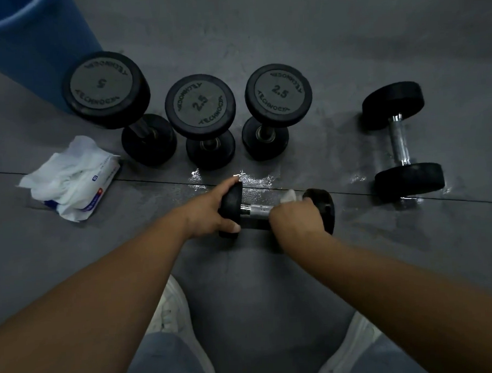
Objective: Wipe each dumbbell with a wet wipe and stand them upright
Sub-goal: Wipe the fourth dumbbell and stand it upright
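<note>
- Floor (259, 28): wet patches along the seam; a dumbbell stood there could slide.
- Dumbbell (254, 210): horizontal, in front of three upright dumbbells (200, 103). Left hand (212, 213) grip clasps one head; right hand (296, 219) grip is curled round the handle. Round heads may roll if released; whether it touches the floor is unclear.
- Wet wipe (289, 195): mostly hidden under the right hand.
</note>
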The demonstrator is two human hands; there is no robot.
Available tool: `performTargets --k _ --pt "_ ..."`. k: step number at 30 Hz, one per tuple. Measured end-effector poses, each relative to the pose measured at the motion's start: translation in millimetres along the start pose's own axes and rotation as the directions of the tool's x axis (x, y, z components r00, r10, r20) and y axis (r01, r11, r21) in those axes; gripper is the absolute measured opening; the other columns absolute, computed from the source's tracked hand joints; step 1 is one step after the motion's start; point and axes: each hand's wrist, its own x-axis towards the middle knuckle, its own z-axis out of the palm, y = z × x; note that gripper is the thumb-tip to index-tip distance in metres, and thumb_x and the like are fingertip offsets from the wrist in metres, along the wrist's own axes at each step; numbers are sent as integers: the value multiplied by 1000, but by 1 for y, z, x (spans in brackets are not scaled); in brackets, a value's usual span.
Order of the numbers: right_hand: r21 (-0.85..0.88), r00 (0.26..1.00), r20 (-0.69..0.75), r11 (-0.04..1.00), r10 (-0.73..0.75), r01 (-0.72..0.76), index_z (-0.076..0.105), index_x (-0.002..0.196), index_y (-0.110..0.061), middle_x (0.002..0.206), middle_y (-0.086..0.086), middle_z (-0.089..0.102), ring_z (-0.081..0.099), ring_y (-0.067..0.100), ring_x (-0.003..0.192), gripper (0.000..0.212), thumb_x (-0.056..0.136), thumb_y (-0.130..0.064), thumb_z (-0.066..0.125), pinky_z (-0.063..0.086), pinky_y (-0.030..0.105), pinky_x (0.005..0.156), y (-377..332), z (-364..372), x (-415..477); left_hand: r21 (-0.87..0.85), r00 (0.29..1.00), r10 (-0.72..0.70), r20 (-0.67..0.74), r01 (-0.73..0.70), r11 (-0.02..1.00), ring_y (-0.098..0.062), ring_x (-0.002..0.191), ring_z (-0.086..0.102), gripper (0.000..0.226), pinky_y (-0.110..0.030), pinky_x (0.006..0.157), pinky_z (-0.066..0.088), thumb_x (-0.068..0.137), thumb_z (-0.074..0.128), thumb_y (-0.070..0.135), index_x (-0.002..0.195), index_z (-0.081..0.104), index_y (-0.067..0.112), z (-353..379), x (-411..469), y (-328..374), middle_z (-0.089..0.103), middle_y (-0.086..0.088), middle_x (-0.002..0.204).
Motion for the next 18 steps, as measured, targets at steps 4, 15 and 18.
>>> performTargets --k 4,15,18 --pt "118 991 -109 991 74 -61 60 109 -10 111 10 64 63 30 98 26 88 -3 47 42 33 74 13 -14 8 -5 1000 0 -15 0 1000 -10 109 62 115 -19 92 51 69 84 3 154 15 38 1 -1 -1 57 0 134" --pt "427 1000 -9 904 13 -8 48 121 -16 120 10 58 54 30 112 36 85 -20 52 41 39 92 -20 -2 22 -7 1000 11 -23 -11 1000 -13 108 63 116 -21 91 52 69 83 -3 155 16 36 2 -2 4 55 -1 136" --pt "508 985 -168 860 41 51 54 114 -16 114 8 60 55 29 107 31 82 -18 51 40 37 89 -35 14 13 -36 1000 18 -10 -18 999 -7 103 64 114 -16 83 53 70 81 -6 155 16 35 3 -6 5 54 -1 136"
